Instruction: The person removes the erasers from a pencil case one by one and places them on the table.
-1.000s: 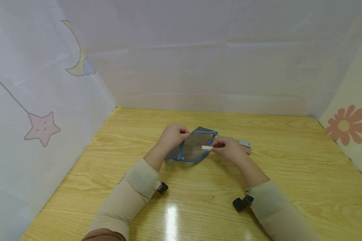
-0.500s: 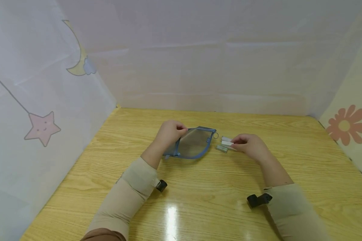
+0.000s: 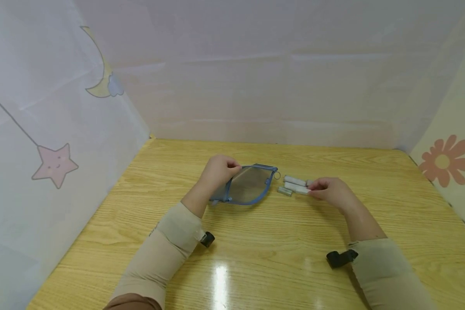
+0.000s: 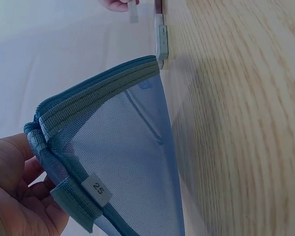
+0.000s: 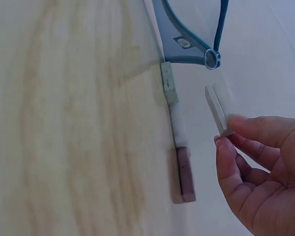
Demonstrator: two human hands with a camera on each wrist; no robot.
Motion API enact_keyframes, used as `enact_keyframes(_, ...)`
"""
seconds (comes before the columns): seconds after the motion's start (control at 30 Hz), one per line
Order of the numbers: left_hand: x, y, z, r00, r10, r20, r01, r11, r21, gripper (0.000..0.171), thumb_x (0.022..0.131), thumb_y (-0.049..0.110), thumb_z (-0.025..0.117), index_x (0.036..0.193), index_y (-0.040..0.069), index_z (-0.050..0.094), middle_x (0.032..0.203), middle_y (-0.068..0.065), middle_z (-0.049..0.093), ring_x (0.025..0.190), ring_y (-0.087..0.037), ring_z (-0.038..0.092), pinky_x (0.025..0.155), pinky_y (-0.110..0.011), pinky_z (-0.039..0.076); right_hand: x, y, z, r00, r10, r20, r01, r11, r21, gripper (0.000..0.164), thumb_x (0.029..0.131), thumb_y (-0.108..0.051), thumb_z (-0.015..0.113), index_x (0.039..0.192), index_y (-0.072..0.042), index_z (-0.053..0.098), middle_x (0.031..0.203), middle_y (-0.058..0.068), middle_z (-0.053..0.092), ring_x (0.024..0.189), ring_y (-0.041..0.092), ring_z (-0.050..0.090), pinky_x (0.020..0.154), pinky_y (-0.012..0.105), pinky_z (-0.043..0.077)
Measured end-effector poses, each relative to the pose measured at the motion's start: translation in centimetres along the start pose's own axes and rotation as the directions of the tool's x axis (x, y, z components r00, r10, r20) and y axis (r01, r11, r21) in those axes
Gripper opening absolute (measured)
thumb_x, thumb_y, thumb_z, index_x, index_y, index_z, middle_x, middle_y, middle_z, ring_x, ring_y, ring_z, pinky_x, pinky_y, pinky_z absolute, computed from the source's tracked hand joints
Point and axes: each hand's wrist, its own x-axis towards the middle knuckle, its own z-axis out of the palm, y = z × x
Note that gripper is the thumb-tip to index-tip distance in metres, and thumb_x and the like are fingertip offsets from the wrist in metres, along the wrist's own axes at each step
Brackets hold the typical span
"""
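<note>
My left hand [image 3: 218,170] pinches the edge of a blue mesh zip pouch [image 3: 249,187], which stands with its side open toward the right. A tag reading 25 [image 4: 97,189] shows on the pouch beside the left fingers. To the right, my right hand [image 3: 331,191] holds a small white stick [image 5: 218,109] by one end, between thumb and fingertips. In the right wrist view the stick hangs apart from the pieces on the table. Those are a pale green block [image 5: 169,82], a whitish piece [image 5: 178,123] and a dark reddish block [image 5: 186,174].
The pieces lie on a wood-grain table [image 3: 255,241] between the pouch and my right hand. A metal ring [image 3: 277,175] hangs from the pouch's corner. Pale printed sheets [image 3: 232,86] wall the table at the back and sides.
My right hand has moved right, taking the white stick from in front of the pouch to over the loose pieces. My left hand has shifted slightly left with the pouch.
</note>
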Motion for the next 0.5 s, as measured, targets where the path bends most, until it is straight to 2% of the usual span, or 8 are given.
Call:
enact_keyframes(0.17, 0.0, 0.0, 0.1, 1.000, -0.004, 0.003, 0.004, 1.000, 0.001, 0.015, 0.088, 0.027, 0.061, 0.080, 0.021, 0.073, 0.078, 0.008, 0.064, 0.071, -0.014, 0.053, 0.062, -0.027, 0.044, 0.1, 0.3, 0.1, 1.000, 0.015, 0.016, -0.015, 0.999, 0.039, 0.027, 0.088, -0.016, 0.062, 0.106, 0.004, 0.061, 0.096, 0.012, 0.060, 0.086, 0.025, 0.055, 0.074, 0.036, 0.048)
enact_keyframes(0.37, 0.0, 0.0, 0.2, 1.000, -0.005, 0.008, 0.006, 1.000, -0.009, 0.016, 0.088, 0.028, 0.061, 0.079, 0.022, 0.072, 0.078, 0.008, 0.064, 0.069, -0.013, 0.052, 0.060, -0.027, 0.044, 0.3, 0.8, 0.3, 0.999, 0.051, -0.005, -0.051, 0.999, 0.002, 0.027, 0.087, -0.019, 0.063, 0.106, 0.000, 0.063, 0.098, 0.011, 0.059, 0.084, 0.022, 0.051, 0.071, 0.031, 0.045)
enact_keyframes(0.5, 0.0, -0.1, 0.2, 1.000, 0.012, 0.019, -0.012, 1.000, -0.024, 0.017, 0.088, 0.027, 0.060, 0.078, 0.021, 0.072, 0.076, 0.002, 0.065, 0.066, -0.015, 0.051, 0.059, -0.028, 0.042, 0.6, 1.2, 0.5, 0.998, 0.056, -0.024, -0.056, 0.998, -0.037, 0.025, 0.087, -0.021, 0.063, 0.104, -0.002, 0.065, 0.097, 0.010, 0.060, 0.083, 0.022, 0.049, 0.069, 0.030, 0.041)
